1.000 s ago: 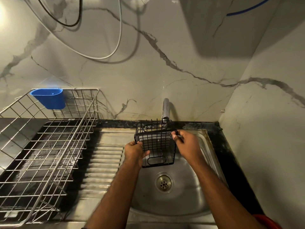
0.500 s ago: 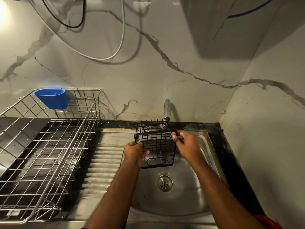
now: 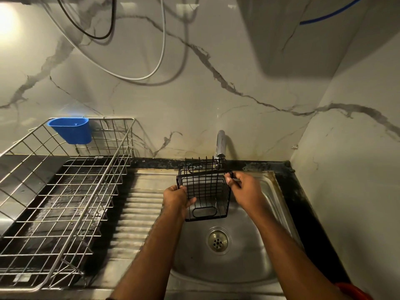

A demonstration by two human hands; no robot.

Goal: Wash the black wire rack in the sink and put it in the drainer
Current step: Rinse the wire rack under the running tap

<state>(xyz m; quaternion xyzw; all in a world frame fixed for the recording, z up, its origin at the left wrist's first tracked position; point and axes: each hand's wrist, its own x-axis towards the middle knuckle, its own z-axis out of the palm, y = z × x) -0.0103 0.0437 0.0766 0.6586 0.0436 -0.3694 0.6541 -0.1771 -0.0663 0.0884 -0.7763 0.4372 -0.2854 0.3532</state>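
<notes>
A: In the head view, where is the black wire rack [image 3: 205, 191]?

B: It is held in the air over the sink [image 3: 268, 267], near the back edge of the basin, just below the tap [image 3: 220, 144]. It is tilted, so its open top faces the person.

A: And the hands?

B: The left hand [image 3: 176, 199] grips the left rim of the rack, with the fingers curled around the wire. The right hand [image 3: 244, 189] pinches the right upper corner. Both hold the rack; neither is free.

A: Is water running?

B: I cannot tell. No stream is clear under the tap.

A: Where is the drainer [image 3: 65, 204]?

B: On the surface at the left side of the sink, with a blue cup [image 3: 71, 129] hanging on its back wall. The ribbed draining board [image 3: 138, 208] lies between the drainer and the basin.

A: What could go wrong from here?

B: I think the wet thin wire may slip from the right hand, because the pinch is small; then the rack drops into the basin. Also the rack's back wires stand close to the tap and may catch on it when it is lifted. On the way left, a corner may hook the drainer's wall.
</notes>
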